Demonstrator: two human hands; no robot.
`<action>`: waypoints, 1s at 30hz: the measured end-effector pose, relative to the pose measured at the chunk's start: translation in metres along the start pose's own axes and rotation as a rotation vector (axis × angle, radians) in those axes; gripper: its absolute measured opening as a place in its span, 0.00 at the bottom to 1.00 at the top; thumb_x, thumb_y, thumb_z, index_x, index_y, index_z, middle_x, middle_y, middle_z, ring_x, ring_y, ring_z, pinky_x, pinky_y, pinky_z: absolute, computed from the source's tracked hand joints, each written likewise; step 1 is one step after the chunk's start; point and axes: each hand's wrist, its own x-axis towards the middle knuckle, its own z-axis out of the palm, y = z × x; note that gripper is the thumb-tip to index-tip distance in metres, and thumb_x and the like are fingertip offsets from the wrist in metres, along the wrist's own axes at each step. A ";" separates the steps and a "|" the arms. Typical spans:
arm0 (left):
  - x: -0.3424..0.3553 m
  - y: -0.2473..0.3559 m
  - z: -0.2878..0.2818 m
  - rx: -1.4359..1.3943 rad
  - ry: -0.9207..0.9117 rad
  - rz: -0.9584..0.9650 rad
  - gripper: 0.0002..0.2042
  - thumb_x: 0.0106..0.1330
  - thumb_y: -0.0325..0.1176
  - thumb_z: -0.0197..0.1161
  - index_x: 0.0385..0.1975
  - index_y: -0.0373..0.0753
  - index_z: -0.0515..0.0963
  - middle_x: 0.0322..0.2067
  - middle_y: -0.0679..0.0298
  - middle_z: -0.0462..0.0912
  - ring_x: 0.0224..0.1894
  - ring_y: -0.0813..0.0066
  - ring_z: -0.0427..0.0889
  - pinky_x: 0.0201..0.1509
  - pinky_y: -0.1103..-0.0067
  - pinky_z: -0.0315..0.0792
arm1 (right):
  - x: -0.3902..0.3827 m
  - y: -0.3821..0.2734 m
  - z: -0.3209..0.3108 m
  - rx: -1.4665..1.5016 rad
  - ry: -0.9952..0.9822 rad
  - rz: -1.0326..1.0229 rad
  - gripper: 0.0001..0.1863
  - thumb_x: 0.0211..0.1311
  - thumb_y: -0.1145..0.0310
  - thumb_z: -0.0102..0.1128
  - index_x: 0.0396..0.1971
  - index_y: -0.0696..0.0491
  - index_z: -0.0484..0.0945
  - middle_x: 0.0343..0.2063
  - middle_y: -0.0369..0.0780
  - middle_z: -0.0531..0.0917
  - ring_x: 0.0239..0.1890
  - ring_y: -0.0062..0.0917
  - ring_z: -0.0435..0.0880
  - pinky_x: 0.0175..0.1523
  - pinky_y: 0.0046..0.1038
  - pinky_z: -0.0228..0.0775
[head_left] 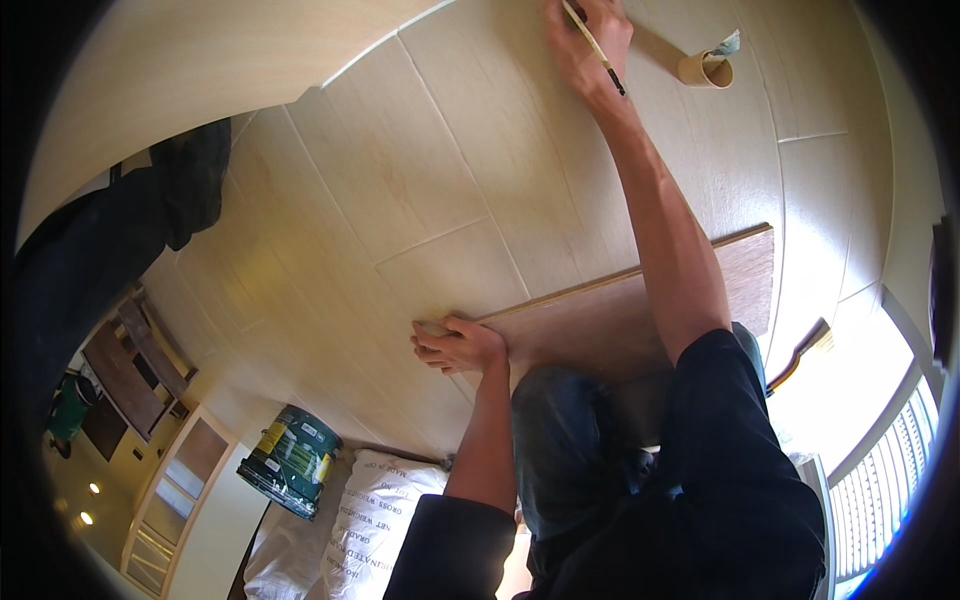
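Note:
My right hand (592, 45) is closed around a slim, light-coloured stick (594, 42) with a dark end, close to the tiled floor (440, 190) at the top. The stick's far end is hidden in the hand, so its kind is unclear. Right of that hand stands a small tan cup (706, 71) with a bluish-grey crumpled piece poking out. My left hand (460, 345) rests low on the tiles with curled fingers around something small and beige that I cannot make out. Beside it, a flat wooden board (590, 315) lies in front of my knees.
A brush (800, 355) with a dark handle lies right of my knee. At lower left are a green bucket (295, 460) and white printed sacks (375, 530). Another person's dark trouser leg (110, 225) and shoe come in at left, under a pale panel (200, 60).

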 end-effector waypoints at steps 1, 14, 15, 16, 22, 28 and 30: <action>0.000 0.000 0.000 0.000 0.004 0.000 0.29 0.68 0.46 0.48 0.68 0.44 0.66 0.66 0.51 0.63 0.65 0.50 0.66 0.67 0.52 0.58 | 0.000 0.000 0.000 0.010 0.021 0.017 0.10 0.61 0.74 0.63 0.42 0.58 0.86 0.37 0.49 0.87 0.44 0.45 0.85 0.52 0.42 0.78; 0.000 -0.002 0.002 0.000 0.007 -0.003 0.29 0.67 0.46 0.48 0.68 0.45 0.66 0.65 0.51 0.64 0.65 0.50 0.65 0.67 0.52 0.57 | -0.001 0.002 0.003 0.019 -0.010 -0.008 0.11 0.59 0.74 0.64 0.41 0.59 0.86 0.37 0.48 0.87 0.45 0.44 0.84 0.52 0.43 0.78; 0.000 -0.002 0.002 0.001 0.007 -0.002 0.29 0.67 0.46 0.48 0.68 0.45 0.66 0.65 0.51 0.64 0.65 0.50 0.65 0.67 0.52 0.57 | -0.001 0.002 0.004 0.021 -0.027 -0.044 0.11 0.59 0.75 0.64 0.41 0.58 0.86 0.36 0.48 0.87 0.45 0.44 0.84 0.52 0.43 0.78; 0.000 -0.002 0.003 0.001 0.007 -0.001 0.29 0.67 0.46 0.48 0.69 0.45 0.66 0.65 0.51 0.64 0.65 0.50 0.65 0.67 0.52 0.57 | -0.001 0.002 0.004 0.021 -0.043 -0.080 0.11 0.59 0.75 0.64 0.41 0.58 0.86 0.36 0.48 0.87 0.45 0.44 0.84 0.52 0.43 0.78; 0.000 -0.002 0.002 -0.015 0.010 0.002 0.29 0.67 0.46 0.49 0.69 0.45 0.65 0.65 0.51 0.64 0.65 0.50 0.65 0.67 0.52 0.57 | 0.002 0.000 0.002 -0.018 0.040 0.025 0.10 0.61 0.75 0.63 0.42 0.57 0.86 0.37 0.49 0.87 0.43 0.44 0.85 0.50 0.40 0.79; 0.000 -0.002 0.001 0.002 0.006 -0.003 0.29 0.67 0.46 0.49 0.68 0.45 0.66 0.65 0.51 0.64 0.65 0.50 0.65 0.67 0.52 0.57 | 0.001 -0.004 -0.002 0.002 0.094 0.140 0.09 0.64 0.73 0.63 0.42 0.57 0.86 0.37 0.49 0.87 0.43 0.43 0.86 0.49 0.40 0.79; 0.000 -0.002 0.002 0.001 0.014 -0.003 0.29 0.67 0.46 0.49 0.68 0.46 0.66 0.64 0.52 0.65 0.64 0.50 0.65 0.67 0.52 0.57 | 0.001 -0.004 -0.002 -0.002 0.030 0.057 0.09 0.64 0.73 0.63 0.43 0.56 0.86 0.38 0.49 0.87 0.43 0.43 0.86 0.49 0.39 0.79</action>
